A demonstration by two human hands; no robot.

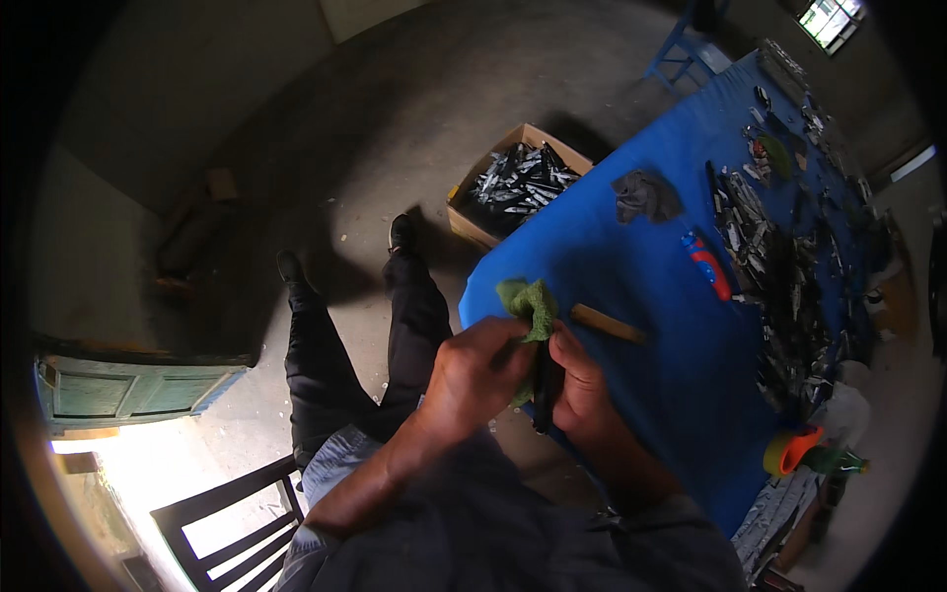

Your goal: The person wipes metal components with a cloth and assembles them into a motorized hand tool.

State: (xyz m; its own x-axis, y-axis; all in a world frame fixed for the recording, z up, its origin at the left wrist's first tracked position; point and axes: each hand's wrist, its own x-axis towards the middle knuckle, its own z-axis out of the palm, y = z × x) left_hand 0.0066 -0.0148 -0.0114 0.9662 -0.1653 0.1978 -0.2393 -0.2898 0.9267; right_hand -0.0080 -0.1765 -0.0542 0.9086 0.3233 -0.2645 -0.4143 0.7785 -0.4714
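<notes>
My left hand is closed on a crumpled green cloth, which sticks out above the fingers and a little below them. Close beside it, my right hand grips a slim dark object standing roughly upright between the two hands. The cloth touches its upper part; fingers hide much of it, so its exact kind cannot be made out. Both hands are above the near left edge of a table covered in blue cloth. A flat wooden stick lies on the table just beyond my right hand.
A cardboard box of slim black and silver pieces stands on the floor by the table. On the table are a grey rag, a red and blue bottle, piles of dark pieces, an orange tape roll and a green bottle.
</notes>
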